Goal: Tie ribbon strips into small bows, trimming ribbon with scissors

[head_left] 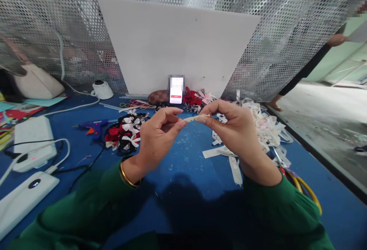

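Cream strip: the narrow pale strip [190, 119] is at the centre of your dial, raised over the blue table [183, 156] and spanning your two hands.
Strip's look: thin and cream to beige, slightly bowed, with a crinkled, uneven surface; its right part looks rougher. Whether it is folded or twisted is too small to tell.
Left hand: your left hand [156, 137] pinches the strip's nine o'clock end at the thumb tip, seemingly against a finger behind it; the index fingertip is lifted clear.
Right hand: your right hand [236, 129] pinches the three o'clock end between thumb and index finger, the thumb lying along underneath.
Flat ribbon pieces: at five o'clock from the strip, white pieces [215, 151] lie on the table, one with print.
White ribbon pile: at three o'clock, past your right hand, pale loops [269, 125] are heaped.
Finished-looking bows: at nine o'clock, black, red and white bows [123, 131] sit beside your left hand.
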### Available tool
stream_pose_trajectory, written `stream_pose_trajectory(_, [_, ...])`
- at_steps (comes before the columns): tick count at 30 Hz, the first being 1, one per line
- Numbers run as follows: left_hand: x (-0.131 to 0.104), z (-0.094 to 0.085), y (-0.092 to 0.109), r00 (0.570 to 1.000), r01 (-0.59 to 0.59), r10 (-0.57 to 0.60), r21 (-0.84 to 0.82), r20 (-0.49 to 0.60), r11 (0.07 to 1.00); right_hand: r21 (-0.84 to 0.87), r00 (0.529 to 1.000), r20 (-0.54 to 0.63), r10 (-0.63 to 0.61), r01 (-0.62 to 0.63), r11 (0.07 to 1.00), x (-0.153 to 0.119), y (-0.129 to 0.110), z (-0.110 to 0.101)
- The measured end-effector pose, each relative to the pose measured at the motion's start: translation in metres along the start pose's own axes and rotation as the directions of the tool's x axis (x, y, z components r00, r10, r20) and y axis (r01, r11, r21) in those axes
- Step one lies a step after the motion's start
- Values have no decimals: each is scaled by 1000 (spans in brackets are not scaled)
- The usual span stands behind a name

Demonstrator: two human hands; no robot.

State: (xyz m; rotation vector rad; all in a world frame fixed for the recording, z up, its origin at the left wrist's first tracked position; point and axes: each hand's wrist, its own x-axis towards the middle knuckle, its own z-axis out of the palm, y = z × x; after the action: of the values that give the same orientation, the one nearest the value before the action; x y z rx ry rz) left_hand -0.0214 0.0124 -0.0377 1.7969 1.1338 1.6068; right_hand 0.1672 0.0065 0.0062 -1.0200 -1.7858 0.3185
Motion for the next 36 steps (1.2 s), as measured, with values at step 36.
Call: stream_pose_trajectory(36, [3,-5,2,967,-186,182,8,181,982,-100,996,3,-87,87,991,-6,2,16])
